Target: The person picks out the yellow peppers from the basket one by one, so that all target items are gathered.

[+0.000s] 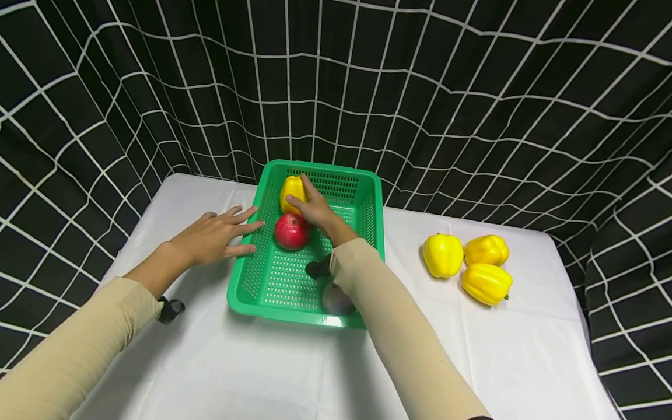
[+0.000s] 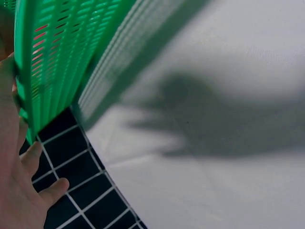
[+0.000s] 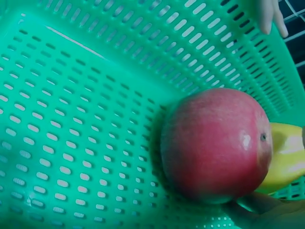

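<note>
A green perforated basket (image 1: pixel 294 283) stands on the white-covered table. Inside, at its far left corner, my right hand (image 1: pixel 317 209) holds a yellow bell pepper (image 1: pixel 291 192), thumb across its front and fingers along its right side. Directly in front of the pepper sits a round red fruit that looks like an apple (image 1: pixel 291 231); in the right wrist view the red fruit (image 3: pixel 214 145) partly covers the pepper (image 3: pixel 285 157). My left hand (image 1: pixel 212 236) is spread with straight fingers at the basket's left rim, and the left wrist view shows its fingers against the green side (image 2: pixel 71 52).
Three more yellow bell peppers lie together right of the basket: one pepper (image 1: pixel 443 255) at left, one (image 1: pixel 487 250) behind, one (image 1: pixel 487 283) in front. A dull purple round thing (image 1: pixel 336 298) is partly hidden under my right forearm. Black white-gridded cloth (image 1: pixel 325 81) hangs around the table.
</note>
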Demonstrator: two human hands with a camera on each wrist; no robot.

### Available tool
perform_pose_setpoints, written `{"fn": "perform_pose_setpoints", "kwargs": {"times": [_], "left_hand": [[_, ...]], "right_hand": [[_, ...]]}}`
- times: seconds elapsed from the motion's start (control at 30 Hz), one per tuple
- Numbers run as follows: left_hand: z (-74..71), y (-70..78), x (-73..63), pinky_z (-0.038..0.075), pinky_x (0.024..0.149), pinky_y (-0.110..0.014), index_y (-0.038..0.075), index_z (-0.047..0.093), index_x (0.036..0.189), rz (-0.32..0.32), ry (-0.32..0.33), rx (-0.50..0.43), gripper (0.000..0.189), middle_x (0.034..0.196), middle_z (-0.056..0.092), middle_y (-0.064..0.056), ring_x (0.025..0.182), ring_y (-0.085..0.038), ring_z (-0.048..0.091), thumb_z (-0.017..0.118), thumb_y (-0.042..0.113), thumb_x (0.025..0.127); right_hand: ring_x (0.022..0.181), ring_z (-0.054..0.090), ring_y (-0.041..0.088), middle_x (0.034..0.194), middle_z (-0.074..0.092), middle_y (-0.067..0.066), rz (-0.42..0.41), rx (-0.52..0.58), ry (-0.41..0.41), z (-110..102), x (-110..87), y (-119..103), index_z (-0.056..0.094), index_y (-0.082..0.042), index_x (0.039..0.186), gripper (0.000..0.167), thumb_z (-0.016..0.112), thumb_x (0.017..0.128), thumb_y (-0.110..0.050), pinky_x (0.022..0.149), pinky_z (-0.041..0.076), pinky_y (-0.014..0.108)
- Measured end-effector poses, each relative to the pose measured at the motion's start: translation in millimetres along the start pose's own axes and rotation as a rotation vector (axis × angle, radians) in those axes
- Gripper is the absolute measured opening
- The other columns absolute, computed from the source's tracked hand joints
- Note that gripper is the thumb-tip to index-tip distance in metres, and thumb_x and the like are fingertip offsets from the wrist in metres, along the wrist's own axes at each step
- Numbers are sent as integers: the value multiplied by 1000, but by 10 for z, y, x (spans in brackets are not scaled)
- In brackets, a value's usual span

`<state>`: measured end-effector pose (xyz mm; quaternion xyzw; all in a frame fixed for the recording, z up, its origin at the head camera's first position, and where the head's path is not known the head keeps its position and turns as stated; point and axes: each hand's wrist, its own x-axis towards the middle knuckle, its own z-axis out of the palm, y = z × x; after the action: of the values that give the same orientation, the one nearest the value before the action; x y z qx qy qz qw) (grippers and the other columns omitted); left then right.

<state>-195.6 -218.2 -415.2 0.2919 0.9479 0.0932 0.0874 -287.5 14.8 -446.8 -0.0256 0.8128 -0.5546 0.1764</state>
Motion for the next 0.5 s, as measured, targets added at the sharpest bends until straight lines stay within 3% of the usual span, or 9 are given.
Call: {"fn": "perform_pose_setpoints", "kwargs": {"times": [0.23, 0.5], "left_hand": [[30, 0, -6, 34, 106, -66, 18, 43, 152, -7, -9, -11, 62, 164, 24, -10, 148, -42, 22, 58, 47, 99], [34, -19, 5, 34, 106, -66, 19, 43, 152, -8, -7, -10, 62, 164, 23, -10, 148, -42, 22, 57, 48, 98]], "right_hand": [[116, 50, 32, 146, 43, 18, -49, 62, 122, 78, 79, 57, 38, -17, 152, 49, 52, 104, -13, 102, 46, 42], [106, 54, 30, 137, 49, 21, -56, 33, 164, 22, 59, 60, 43, -19, 150, 53, 59, 101, -13, 89, 52, 38]]}}
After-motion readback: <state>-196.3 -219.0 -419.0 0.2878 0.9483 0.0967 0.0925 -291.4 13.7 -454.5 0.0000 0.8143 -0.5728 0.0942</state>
